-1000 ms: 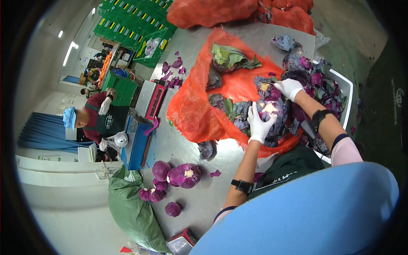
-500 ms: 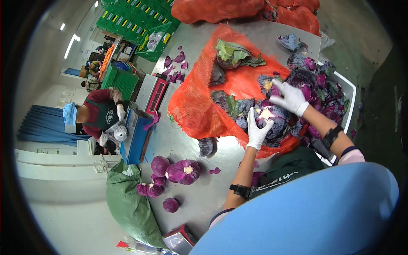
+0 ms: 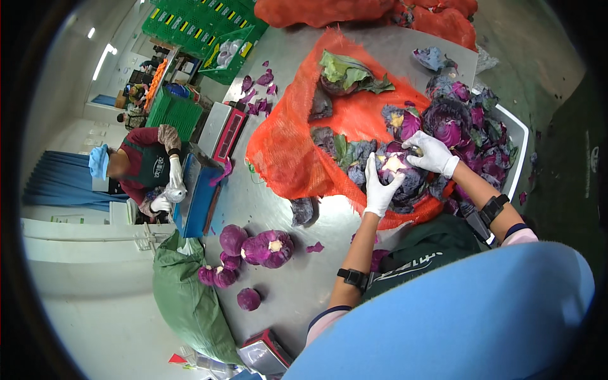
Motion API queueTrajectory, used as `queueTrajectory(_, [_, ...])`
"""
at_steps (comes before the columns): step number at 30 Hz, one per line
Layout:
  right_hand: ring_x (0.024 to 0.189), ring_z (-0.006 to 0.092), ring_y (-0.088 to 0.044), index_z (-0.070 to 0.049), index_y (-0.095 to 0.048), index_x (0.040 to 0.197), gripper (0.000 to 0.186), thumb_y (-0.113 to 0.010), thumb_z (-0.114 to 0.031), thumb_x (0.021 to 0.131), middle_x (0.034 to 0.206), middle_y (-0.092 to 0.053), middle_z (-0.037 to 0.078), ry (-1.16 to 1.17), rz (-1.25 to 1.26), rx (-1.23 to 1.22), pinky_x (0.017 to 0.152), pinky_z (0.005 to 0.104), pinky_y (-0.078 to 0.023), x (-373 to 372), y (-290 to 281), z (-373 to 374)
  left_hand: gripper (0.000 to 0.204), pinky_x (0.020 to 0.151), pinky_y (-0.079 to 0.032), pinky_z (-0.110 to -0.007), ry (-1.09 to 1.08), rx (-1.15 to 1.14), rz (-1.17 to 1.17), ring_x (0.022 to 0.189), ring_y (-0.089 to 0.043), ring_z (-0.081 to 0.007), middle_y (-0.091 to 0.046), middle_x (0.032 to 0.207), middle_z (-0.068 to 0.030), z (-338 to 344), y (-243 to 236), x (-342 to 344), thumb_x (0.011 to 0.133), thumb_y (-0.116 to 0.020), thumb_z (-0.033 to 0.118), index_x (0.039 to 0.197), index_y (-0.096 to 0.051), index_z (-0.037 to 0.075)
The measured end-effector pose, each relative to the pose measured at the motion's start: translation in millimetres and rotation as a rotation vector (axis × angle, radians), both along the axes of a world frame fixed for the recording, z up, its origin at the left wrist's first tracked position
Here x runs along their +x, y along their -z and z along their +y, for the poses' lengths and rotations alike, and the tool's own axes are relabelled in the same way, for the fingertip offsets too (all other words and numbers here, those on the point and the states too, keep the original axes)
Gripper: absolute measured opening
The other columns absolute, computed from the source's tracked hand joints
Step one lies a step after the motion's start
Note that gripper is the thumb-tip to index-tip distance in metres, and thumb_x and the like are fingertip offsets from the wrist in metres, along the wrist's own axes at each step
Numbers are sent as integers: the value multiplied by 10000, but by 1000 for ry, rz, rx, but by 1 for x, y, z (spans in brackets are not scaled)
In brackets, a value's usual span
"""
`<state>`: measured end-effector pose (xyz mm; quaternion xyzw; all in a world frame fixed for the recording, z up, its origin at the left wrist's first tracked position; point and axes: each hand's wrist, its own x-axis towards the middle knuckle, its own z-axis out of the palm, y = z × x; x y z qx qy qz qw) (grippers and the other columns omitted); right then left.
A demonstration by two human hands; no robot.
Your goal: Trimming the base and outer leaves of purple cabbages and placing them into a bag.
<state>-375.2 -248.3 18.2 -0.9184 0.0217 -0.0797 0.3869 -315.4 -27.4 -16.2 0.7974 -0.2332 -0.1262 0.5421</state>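
Both my hands wear white gloves. A red cabbage (image 3: pixel 405 180) with its pale cut stem facing up lies on an orange-red mesh sack (image 3: pixel 285 152). My left hand (image 3: pixel 381 192) grips its left side, thumb and fingers curved along it. On the upper right side, my right hand (image 3: pixel 433 156) has its fingers bent against the outer leaves near the stem. Just beyond lies a cut piece with a yellowish stem (image 3: pixel 397 120). A cabbage with green leaves (image 3: pixel 347 76) rests farther up the sack. Glove and leaves hide some of my fingertips.
A white bin (image 3: pixel 520 142) heaped with purple leaves stands at right. Trimmed red cabbages (image 3: pixel 267 248) sit on the metal table (image 3: pixel 316 272), beside a green bag (image 3: pixel 183 297). A red-edged scale (image 3: pixel 229 136) stands far left, near a co-worker (image 3: pixel 149 168) handling something wrapped. Full mesh sacks (image 3: pixel 323 11) lie beyond.
My right hand has come down and left from above the leaves onto the cabbage. My left hand stays at its left side. The co-worker's hands have moved on the wrapped item.
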Motion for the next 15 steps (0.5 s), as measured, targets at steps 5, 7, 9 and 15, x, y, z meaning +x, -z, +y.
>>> queueTrajectory(5, [921,342,-643,-37,-625,938,288,-740,-211,739,926,-626,146,76,149,-53,846,411,-522,12,-13,6,1059,1169,-289,-393,9,35,-17,1408,-359,-316,-341,1519,-208,0,-5,-4,742,-863,289,1552,-244,0])
queueTrajectory(7, [899,346,-645,-33,-625,945,274,-725,-175,733,903,-636,153,38,182,-47,832,416,-525,16,-12,0,1065,1171,-286,-393,6,26,1,1415,-352,-315,-336,1524,-209,-1,-6,-5,739,-864,290,1554,-242,4])
queueTrajectory(9, [830,323,-665,-13,-617,944,239,-674,-71,719,866,-666,159,41,143,-151,784,401,-536,16,-5,-6,1071,1173,-283,-393,2,15,20,1421,-344,-315,-331,1529,-209,0,-6,-6,736,-866,292,1557,-240,8])
queueTrajectory(15, [796,294,-663,-14,-608,902,194,-673,-49,722,856,-671,158,304,141,199,762,366,-526,-26,38,-43,1009,1140,-339,-347,-29,-222,353,1385,-391,-229,-371,1525,-163,21,13,12,770,-844,99,1549,-217,-33])
